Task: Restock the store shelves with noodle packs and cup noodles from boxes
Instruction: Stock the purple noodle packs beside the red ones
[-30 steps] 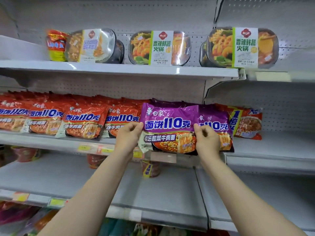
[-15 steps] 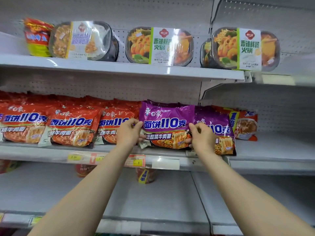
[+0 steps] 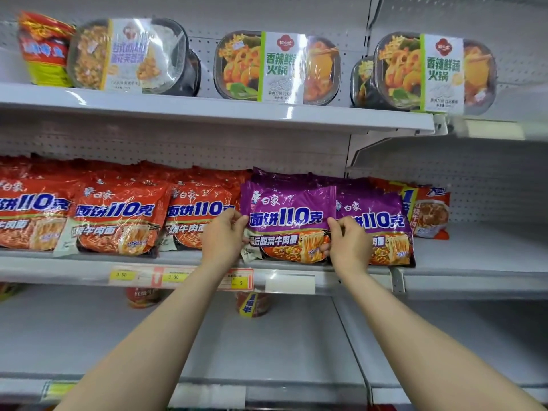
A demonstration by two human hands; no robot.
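A purple noodle pack (image 3: 287, 215) stands upright at the front of the middle shelf (image 3: 355, 277). My left hand (image 3: 223, 237) grips its left edge and my right hand (image 3: 348, 243) grips its right edge. More purple packs stand behind it, and another purple pack (image 3: 382, 229) stands just to its right. Red noodle packs (image 3: 118, 218) fill the same shelf to the left.
An orange noodle pack (image 3: 430, 213) stands right of the purple ones, with bare shelf beyond it. Boxed meals (image 3: 275, 68) and a red cup (image 3: 44, 51) line the top shelf. Two cup noodles (image 3: 252, 304) sit deep on the lower shelf. Price tags (image 3: 240, 281) run along the shelf edge.
Both hands have pushed the purple pack back and down from over the shelf edge onto the shelf. The view has shifted slightly right and up.
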